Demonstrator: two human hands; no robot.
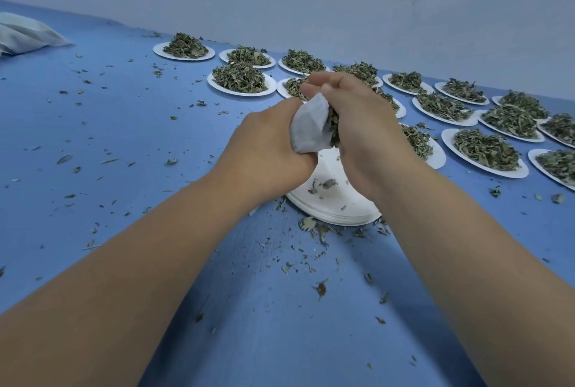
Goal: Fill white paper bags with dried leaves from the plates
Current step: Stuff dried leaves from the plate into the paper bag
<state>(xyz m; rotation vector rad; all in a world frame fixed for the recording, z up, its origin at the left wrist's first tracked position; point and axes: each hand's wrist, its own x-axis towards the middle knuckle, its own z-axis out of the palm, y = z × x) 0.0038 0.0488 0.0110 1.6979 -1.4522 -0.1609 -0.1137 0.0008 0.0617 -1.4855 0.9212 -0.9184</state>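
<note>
My left hand grips a small white paper bag from the left, above a stack of nearly bare white plates. My right hand is closed around a bunch of dried leaves pressed against the bag's right side. The bag's mouth is hidden between my fingers. A few leaf scraps lie on the top plate of the stack.
Several white plates heaped with dried leaves stand in rows behind my hands, from one plate at the left to another at the right. Leaf crumbs litter the blue table. A pale plastic bag lies far left. A wall runs behind.
</note>
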